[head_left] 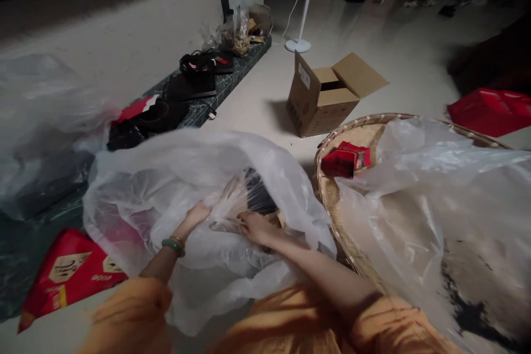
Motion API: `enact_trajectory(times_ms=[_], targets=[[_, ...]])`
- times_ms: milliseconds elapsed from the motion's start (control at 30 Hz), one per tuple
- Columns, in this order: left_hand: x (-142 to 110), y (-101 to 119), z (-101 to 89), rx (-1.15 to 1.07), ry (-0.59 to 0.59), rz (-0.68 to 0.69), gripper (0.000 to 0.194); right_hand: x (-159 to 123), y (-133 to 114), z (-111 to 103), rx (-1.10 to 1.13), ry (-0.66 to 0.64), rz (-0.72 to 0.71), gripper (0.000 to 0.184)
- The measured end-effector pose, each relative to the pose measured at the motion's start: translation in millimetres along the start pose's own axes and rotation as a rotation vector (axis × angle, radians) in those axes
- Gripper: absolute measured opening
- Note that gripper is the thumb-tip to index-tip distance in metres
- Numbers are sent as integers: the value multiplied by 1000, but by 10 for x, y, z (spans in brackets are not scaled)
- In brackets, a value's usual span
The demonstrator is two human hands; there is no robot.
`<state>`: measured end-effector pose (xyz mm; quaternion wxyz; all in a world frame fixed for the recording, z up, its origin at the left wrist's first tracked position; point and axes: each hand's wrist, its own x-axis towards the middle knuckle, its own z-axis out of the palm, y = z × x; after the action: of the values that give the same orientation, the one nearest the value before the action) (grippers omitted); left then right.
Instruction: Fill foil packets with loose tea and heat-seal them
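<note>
Lying in the mouth of a clear plastic bag [166, 221], one bundle of pale strands with dark ends [243, 198] sits right in front of the person's chest. Its long axis runs from the pale ends at lower left up to the dark ends at upper right. Two bare hands meet it from below. The left hand [197, 214], with a green bangle [173, 246] and a thin bracelet at the wrist, lies against the pale strands. The right hand [254, 227] sits further along, closer to the dark ends, so it is the nearer hand to that end. Its fingers curve down over the bundle, but the plastic and strands hide the fingertips, so I cannot tell whether either hand is closed on it or only touching.

To the right is one round woven tray [322, 188], with one red packet [345, 159] on it and a second plastic bag [427, 204] draped over it. A third plastic bag [41, 121] lies at far left. One red packet [68, 271] lies by the left elbow, and one red bag [492, 112] lies at right. Beyond stands one opened cardboard box [319, 102], beside a green stone ledge [203, 113] with dark items on it.
</note>
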<state>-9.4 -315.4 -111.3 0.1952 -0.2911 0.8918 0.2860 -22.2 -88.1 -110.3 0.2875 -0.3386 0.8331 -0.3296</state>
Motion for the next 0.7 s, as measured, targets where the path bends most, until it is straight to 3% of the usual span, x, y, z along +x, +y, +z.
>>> enact_trajectory(times_ms=[200, 400, 467, 533, 600, 700], targets=[[-391, 448, -202, -316, 40, 13, 31, 122, -124, -99, 111, 151, -32, 37], [-911, 1041, -343, -685, -103, 246, 19, 11, -224, -636, 287, 329, 133, 19], [-1061, 1099, -323, -654, -143, 283, 14, 2, -242, -787, 312, 276, 128, 18], [-1152, 1085, -284, -627, -155, 332, 11, 30, -254, -867, 313, 144, 109, 10], [-1172, 1023, -250, -627, -147, 330, 10, 87, -255, -865, 351, 7, 104, 9], [-1098, 881, -232, -602, -82, 201, 17, 174, -241, -723, 589, -7, 222, 17]])
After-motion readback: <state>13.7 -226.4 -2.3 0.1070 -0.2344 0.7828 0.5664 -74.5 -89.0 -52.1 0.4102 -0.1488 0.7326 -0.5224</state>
